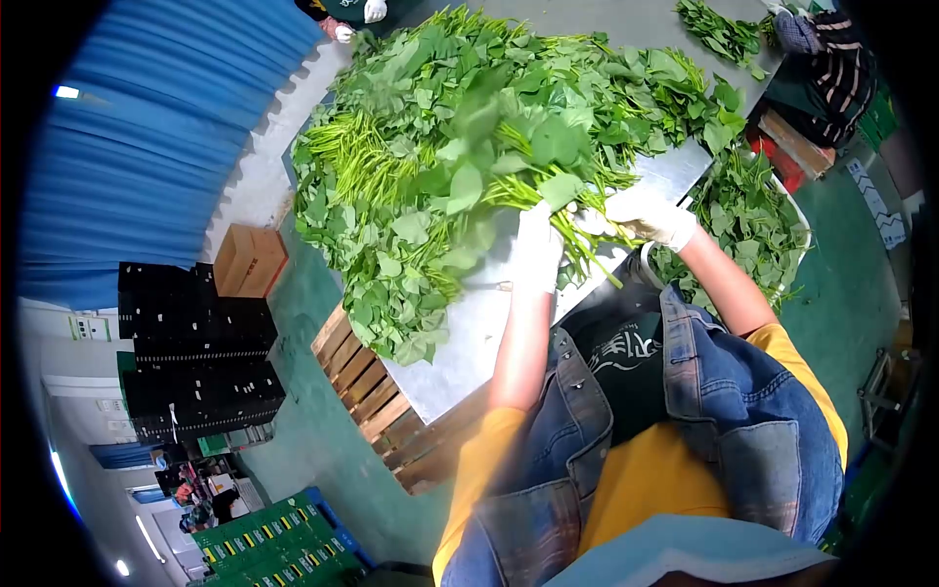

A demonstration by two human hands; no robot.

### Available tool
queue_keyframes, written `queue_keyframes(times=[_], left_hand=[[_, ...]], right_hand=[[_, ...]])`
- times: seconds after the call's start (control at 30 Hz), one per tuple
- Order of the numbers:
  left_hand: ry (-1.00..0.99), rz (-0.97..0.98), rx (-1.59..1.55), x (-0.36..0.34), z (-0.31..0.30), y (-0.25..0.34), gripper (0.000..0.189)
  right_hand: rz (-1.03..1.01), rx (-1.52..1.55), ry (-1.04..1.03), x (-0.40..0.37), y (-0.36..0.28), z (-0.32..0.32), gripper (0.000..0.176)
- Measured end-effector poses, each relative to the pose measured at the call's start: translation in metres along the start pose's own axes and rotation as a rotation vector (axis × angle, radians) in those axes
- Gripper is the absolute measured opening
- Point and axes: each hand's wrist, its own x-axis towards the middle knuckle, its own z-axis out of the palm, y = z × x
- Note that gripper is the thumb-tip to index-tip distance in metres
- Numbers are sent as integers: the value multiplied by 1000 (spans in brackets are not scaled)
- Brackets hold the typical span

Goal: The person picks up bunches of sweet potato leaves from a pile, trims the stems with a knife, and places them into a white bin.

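Observation:
In the head view, both of my hands wear white gloves. My left hand is closed around a bunch of leafy green stems, whose leaves point away from me and are partly blurred. My right hand grips the cut ends of the same bunch, with several stems sticking out below its fingers. Overexposure washes out much of the left glove. Beyond the hands, a large heap of leafy greens covers much of the metal table.
More greens fill a white-rimmed container to the right. Co-workers' gloved hands and a striped sleeve show at the far side. A wooden pallet, black crates, a cardboard box and green crates stand left.

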Motion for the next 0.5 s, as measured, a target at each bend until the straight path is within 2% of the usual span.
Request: queue_keyframes(times=[0.07,0.1,0.17,0.2,0.23,0.27,0.3,0.33,0.4,0.43,0.5], left_hand=[[65,-596,-879,3,-10,32,20],[40,-596,-1017,3,-5,26,20],[0,-528,-1115,3,4,16,21],[-6,-504,-1133,4,8,13,21],[-4,-496,-1152,4,12,9,21],[-5,-486,-1163,4,13,7,21],[-7,-478,-1174,4,15,6,22],[-8,-482,-1191,4,17,5,22],[-6,-473,-1213,5,23,3,23],[-3,-468,-1229,6,26,2,24],[4,-459,-1255,8,34,-1,25]], right_hand=[[-119,-35,77,0,17,1,23],[-116,-35,81,-3,21,-3,23],[188,47,99,-10,26,-10,22],[190,48,104,-12,28,-13,22],[84,-157,64,-14,30,-17,23],[-23,-362,23,-14,31,-19,31],[158,-446,25,-10,12,-13,29],[161,-489,10,-8,-5,-1,29],[157,-746,251,-2,-25,22,26],[159,-746,256,3,-36,34,26],[192,-206,393,12,-51,49,22]])
